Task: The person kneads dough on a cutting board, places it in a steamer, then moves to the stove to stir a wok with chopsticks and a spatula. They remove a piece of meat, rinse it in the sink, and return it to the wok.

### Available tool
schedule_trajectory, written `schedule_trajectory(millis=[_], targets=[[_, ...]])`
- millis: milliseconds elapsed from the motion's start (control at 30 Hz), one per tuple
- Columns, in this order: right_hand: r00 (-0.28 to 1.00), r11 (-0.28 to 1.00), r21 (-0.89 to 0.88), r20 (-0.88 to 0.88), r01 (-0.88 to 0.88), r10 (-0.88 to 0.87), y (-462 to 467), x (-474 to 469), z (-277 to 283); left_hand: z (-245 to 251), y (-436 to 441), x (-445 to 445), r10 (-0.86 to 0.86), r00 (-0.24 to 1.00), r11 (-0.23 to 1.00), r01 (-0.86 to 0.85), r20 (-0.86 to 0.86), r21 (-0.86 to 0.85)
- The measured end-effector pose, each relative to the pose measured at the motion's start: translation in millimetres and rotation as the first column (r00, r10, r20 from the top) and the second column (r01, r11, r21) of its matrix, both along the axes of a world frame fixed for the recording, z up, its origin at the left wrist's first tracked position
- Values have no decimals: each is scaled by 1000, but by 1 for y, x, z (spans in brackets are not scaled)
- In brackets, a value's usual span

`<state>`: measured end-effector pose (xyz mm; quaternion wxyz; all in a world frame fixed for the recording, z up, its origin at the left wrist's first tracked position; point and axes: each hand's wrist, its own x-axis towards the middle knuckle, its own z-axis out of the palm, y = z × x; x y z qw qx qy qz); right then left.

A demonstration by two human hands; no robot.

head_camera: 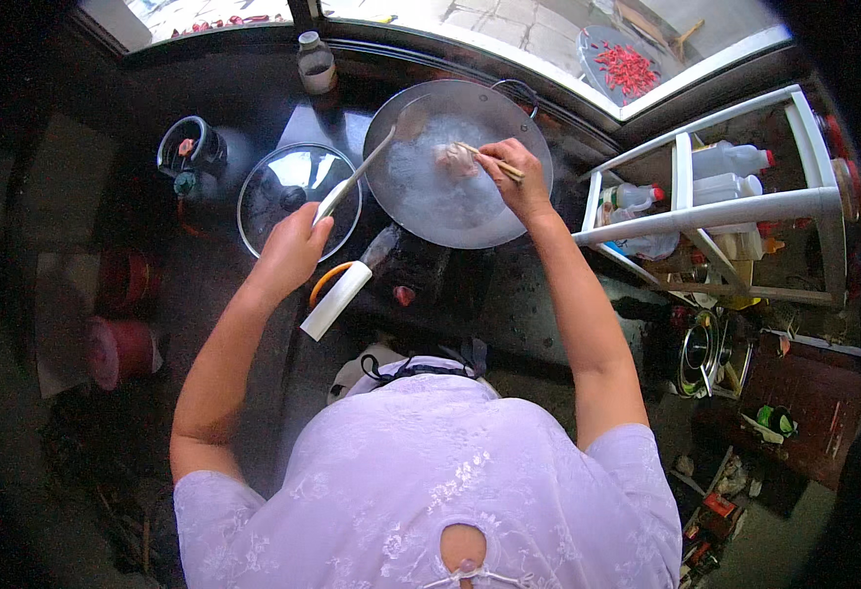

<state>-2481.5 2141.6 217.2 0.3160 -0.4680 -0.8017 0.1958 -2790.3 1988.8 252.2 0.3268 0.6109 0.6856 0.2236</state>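
Observation:
Steam rises from a wide metal wok [460, 224] with cloudy liquid in it. My left hand [294, 247] grips the white handle of a long metal kitchen utensil [360, 173], whose far end reaches into the wok at its upper left, blurred by steam. Between the fingers of my right hand [519, 177] are wooden chopsticks [508, 169]; their tips touch a pale pinkish lump of food, perhaps meat [456, 160], in the middle of the wok. The wok's white long handle [337, 300] points down towards me on the left.
A glass lid [254, 228] lies left of the wok. Behind it stands a lidded jar [317, 66]; farther left is a gas canister [198, 151]. A white rack [710, 210] with bottles stands at the right. Beyond the window, red chillies [625, 68] lie on a round tray.

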Motion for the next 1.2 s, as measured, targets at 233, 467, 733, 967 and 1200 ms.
schedule_trajectory(millis=[233, 467, 733, 967, 1200], targets=[[989, 992, -25, -77, -127, 125, -35, 15, 6, 0, -24, 3, 71, 989, 997, -65, 132, -49], [980, 975, -113, -86, -189, 180, -62, 15, -5, -12, -22, 16, 44, 985, 995, -29, 165, -96], [991, 988, -132, -124, -76, 60, -54, 31, 17, -5, -27, 23, 53, 991, 993, -40, 120, -109], [986, 988, -51, -91, -145, 140, -29, 21, 25, -10, -32, 23, 42, 991, 995, -30, 125, -97], [984, 982, -60, 11, -180, 181, -13, 7, 16, -6, -37, 24, 65, 985, 995, -53, 157, -79]])
